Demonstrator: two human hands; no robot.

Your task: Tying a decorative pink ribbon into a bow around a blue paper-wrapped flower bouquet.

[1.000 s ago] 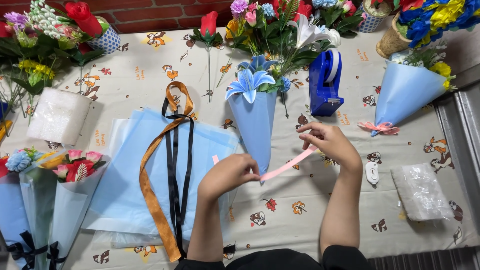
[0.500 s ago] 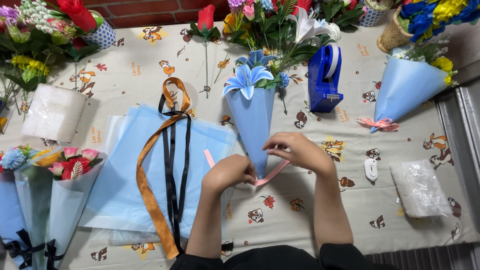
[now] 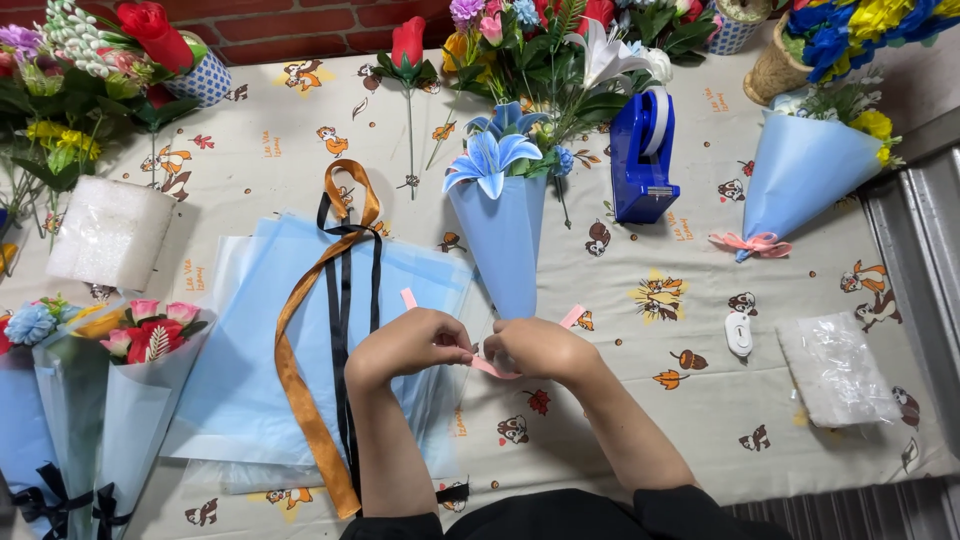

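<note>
Over a cartoon-print tablecloth (image 3: 640, 420), the left hand (image 3: 408, 345) and right hand (image 3: 545, 347) met fingertip to fingertip — both pinched shut on a pink ribbon (image 3: 492, 366). Just above the grip lay a blue paper bouquet cone (image 3: 503, 235) — a blue tape dispenser (image 3: 640, 160) farther up-right.

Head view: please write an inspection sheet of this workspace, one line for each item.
Surface: table under a cloth printed with cartoon animals.
Job's things: pink ribbon at the tip of a blue paper cone holding a blue lily.
Clutter: blue paper sheets, orange ribbon, black ribbon, blue tape dispenser, foam block, plastic bag, small white gadget, finished bouquets left and right.
Grips: left hand and right hand both pinch the pink ribbon.
Cables: nothing seen.
Surroundings: brick wall behind, metal ledge at right.
</note>
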